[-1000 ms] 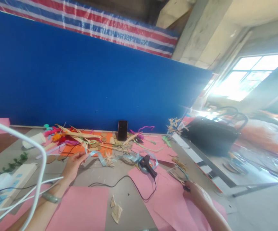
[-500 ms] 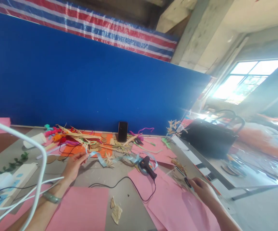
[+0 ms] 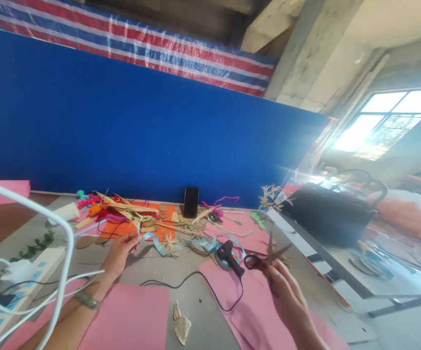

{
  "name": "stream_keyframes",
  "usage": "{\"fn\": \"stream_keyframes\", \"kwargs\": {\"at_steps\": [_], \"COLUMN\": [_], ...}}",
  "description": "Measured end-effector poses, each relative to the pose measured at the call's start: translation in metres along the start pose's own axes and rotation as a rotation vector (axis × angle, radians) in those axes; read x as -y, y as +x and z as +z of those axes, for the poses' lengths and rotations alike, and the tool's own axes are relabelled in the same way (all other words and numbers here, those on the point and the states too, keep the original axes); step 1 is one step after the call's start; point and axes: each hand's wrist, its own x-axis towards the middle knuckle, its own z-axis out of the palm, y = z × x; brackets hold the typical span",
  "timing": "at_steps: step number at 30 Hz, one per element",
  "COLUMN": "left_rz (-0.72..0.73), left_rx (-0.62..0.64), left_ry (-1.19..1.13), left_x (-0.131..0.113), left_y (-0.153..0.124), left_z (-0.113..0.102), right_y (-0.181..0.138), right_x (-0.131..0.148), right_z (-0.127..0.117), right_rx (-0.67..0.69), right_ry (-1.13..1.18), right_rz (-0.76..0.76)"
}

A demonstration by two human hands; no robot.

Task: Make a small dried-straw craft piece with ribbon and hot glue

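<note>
Black-handled scissors [image 3: 269, 256] are held up in the right grip [image 3: 285, 291], over the pink paper [image 3: 261, 316] on the right part of the table [image 3: 196, 301]. Blades are spread in a V and pointed up and away. One handle loop is seen left of the fingers; the other is hidden by them. Right grip is closed around the scissors.

Light blue ribbon [image 3: 157, 243] is pinched at its near end by the left grip [image 3: 121, 249], thumb against fingertips. From there it is trailed right across the table in loops to the glue gun [image 3: 230, 255]. Ribbon and scissors are kept well apart, with the glue gun between them. A green bracelet [image 3: 86, 300] is worn on the left wrist.

Only one container is seen: a black bag [image 3: 332, 218] with raised handles, well right of the scissors. Its contents cannot be told.

A black cord [image 3: 192, 276] is run from the glue gun over the grey table. A second pink sheet [image 3: 130, 316] is laid near the left forearm, with dried leaf scraps [image 3: 182, 326] just beside it. Behind the ribbon, straw strips, wooden discs and coloured pipe cleaners are piled on an orange sheet [image 3: 123, 227]. A dark phone [image 3: 191, 201] is propped upright against the blue wall [image 3: 123, 131]. A white power strip [image 3: 21, 287] is laid at far left.
</note>
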Motion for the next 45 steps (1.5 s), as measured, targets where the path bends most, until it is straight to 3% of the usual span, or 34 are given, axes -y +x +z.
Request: {"fn": "stream_keyframes", "kwargs": {"at_steps": [5, 9, 12, 20, 23, 28, 33, 39, 42, 45], "left_rz": [0.004, -0.005, -0.005, 0.018, 0.019, 0.014, 0.014, -0.044, -0.074, -0.087], "left_rx": [0.031, 0.014, 0.015, -0.007, -0.021, 0.022, 0.041, 0.078, 0.096, 0.091], "left_ry": [-0.004, -0.016, -0.021, -0.014, -0.045, -0.053, -0.043, -0.086, -0.102, -0.11], "left_x": [-0.003, -0.006, -0.007, -0.008, -0.01, -0.012, -0.014, -0.021, -0.024, -0.027], "left_y": [-0.002, -0.003, -0.004, -0.006, -0.008, -0.011, -0.013, -0.016, -0.017, -0.017], "left_z": [0.0, 0.004, 0.005, 0.008, 0.011, 0.013, 0.014, 0.015, 0.016, 0.015], "right_y": [-0.015, -0.026, -0.035, -0.044, -0.041, -0.043, -0.06, -0.069, -0.066, -0.064], "right_x": [0.049, 0.065, 0.066, 0.047, 0.043, 0.047, 0.042, 0.044, 0.045, 0.043], "right_z": [0.054, 0.087, 0.107, 0.143, 0.147, 0.142, 0.148, 0.155, 0.157, 0.162], "right_rx": [0.446, 0.62, 0.702, 0.525, 0.472, 0.255, 0.355, 0.45, 0.504, 0.442], "right_ry": [-0.031, -0.166, -0.14, 0.175, 0.344, 0.507, 0.706, 0.868, 0.782, 0.546], "right_rz": [-0.246, -0.373, -0.349, 0.064, 0.172, 0.427, 0.593, 0.594, 0.506, 0.343]}}
